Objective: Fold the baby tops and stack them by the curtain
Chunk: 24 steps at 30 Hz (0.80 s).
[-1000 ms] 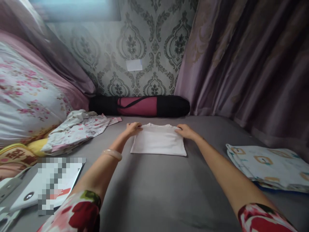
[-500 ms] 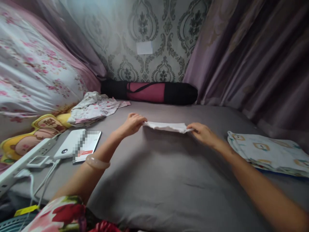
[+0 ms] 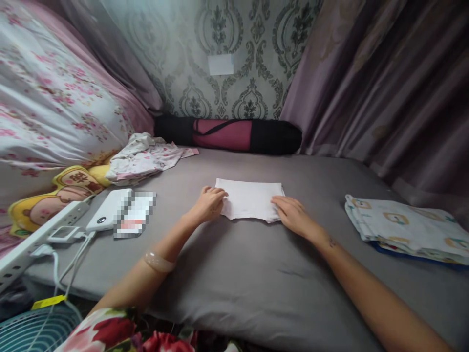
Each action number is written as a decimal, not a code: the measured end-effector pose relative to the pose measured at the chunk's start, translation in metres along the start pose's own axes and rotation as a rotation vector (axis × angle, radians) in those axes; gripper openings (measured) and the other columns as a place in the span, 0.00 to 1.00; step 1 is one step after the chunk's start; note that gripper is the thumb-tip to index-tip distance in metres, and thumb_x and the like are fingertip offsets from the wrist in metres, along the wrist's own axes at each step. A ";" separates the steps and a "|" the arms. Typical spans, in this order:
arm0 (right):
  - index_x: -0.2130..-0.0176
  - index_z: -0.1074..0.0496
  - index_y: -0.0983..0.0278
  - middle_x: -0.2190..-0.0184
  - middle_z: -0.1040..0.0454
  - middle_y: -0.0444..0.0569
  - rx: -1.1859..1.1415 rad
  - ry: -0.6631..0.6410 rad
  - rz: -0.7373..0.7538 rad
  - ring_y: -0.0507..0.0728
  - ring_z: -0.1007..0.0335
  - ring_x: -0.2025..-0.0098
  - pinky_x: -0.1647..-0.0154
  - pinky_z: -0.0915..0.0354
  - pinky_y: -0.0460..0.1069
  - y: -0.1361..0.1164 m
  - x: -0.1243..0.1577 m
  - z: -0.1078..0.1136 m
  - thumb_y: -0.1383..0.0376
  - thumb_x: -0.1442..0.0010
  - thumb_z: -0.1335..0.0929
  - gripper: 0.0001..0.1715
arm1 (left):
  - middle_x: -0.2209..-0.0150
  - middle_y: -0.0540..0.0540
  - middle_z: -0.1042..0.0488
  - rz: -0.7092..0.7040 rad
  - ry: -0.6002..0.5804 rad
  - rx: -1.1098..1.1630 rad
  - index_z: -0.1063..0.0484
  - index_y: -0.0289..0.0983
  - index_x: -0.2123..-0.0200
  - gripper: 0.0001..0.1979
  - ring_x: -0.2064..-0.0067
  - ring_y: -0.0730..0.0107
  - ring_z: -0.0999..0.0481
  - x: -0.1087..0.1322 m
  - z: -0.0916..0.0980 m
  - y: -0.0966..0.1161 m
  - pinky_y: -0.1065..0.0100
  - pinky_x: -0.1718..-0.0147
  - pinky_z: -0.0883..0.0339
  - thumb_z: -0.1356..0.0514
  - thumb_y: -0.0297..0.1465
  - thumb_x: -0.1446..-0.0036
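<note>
A small piece of folded white cloth (image 3: 251, 198) lies spread on the grey bed sheet in front of me, its near edge a little uneven. My left hand (image 3: 211, 203) rests on the cloth's left side with bent fingers over the edge; the thumb is mostly hidden. On the right side, my right hand (image 3: 293, 213) lies with its fingers stretched out on the fabric. Neither hand appears to pinch the cloth.
A black and maroon roll bag (image 3: 223, 133) lies against the wall. At left are crumpled patterned clothes (image 3: 146, 156), a yellow plush (image 3: 54, 198), a white power bank (image 3: 110, 210), a power strip (image 3: 44, 239) and cables. Folded patterned cloth (image 3: 406, 227) sits at right.
The white cloth was held up edge-on between both hands; now it lies flat on the bed. Both hands have come down and nearer to me, with their grip loosened.
</note>
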State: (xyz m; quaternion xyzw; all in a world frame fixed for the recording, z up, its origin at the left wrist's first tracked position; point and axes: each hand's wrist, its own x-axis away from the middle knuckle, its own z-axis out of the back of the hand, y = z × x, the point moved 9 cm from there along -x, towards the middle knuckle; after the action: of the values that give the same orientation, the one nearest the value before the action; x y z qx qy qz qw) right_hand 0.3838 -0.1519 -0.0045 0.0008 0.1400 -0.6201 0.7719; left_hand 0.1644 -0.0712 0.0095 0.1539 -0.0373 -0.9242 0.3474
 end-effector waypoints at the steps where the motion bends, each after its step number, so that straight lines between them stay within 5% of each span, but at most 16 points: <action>1: 0.42 0.33 0.69 0.38 0.35 0.57 0.016 0.022 -0.024 0.60 0.42 0.36 0.35 0.49 0.56 -0.007 -0.009 -0.001 0.67 0.36 0.45 0.27 | 0.45 0.41 0.28 0.022 0.014 -0.012 0.31 0.37 0.48 0.18 0.43 0.61 0.31 -0.007 -0.002 0.007 0.53 0.40 0.49 0.53 0.26 0.38; 6: 0.33 0.48 0.75 0.31 0.51 0.57 0.055 -0.038 -0.139 0.61 0.60 0.29 0.31 0.60 0.60 -0.036 -0.049 -0.026 0.62 0.33 0.49 0.34 | 0.35 0.36 0.40 0.108 -0.005 -0.083 0.42 0.30 0.38 0.23 0.33 0.56 0.46 -0.039 -0.030 0.040 0.51 0.36 0.54 0.56 0.31 0.33; 13: 0.33 0.47 0.74 0.31 0.51 0.56 0.114 -0.073 -0.187 0.61 0.59 0.30 0.31 0.63 0.61 -0.041 -0.061 -0.056 0.62 0.33 0.49 0.34 | 0.33 0.36 0.44 0.208 -0.032 -0.135 0.42 0.29 0.36 0.28 0.31 0.53 0.49 -0.040 -0.070 0.029 0.49 0.35 0.56 0.61 0.38 0.32; 24: 0.33 0.48 0.73 0.31 0.52 0.58 0.075 -0.173 -0.189 0.62 0.60 0.30 0.32 0.61 0.62 -0.036 -0.064 -0.059 0.60 0.33 0.49 0.34 | 0.33 0.36 0.45 0.225 -0.135 -0.107 0.44 0.31 0.35 0.28 0.31 0.53 0.49 -0.044 -0.069 0.025 0.49 0.35 0.53 0.60 0.40 0.32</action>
State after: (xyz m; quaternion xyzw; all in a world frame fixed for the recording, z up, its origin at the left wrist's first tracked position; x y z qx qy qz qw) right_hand 0.3238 -0.0887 -0.0414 -0.0371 0.0492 -0.6926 0.7187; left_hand 0.2327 -0.0585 -0.0403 0.0676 -0.0280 -0.8884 0.4532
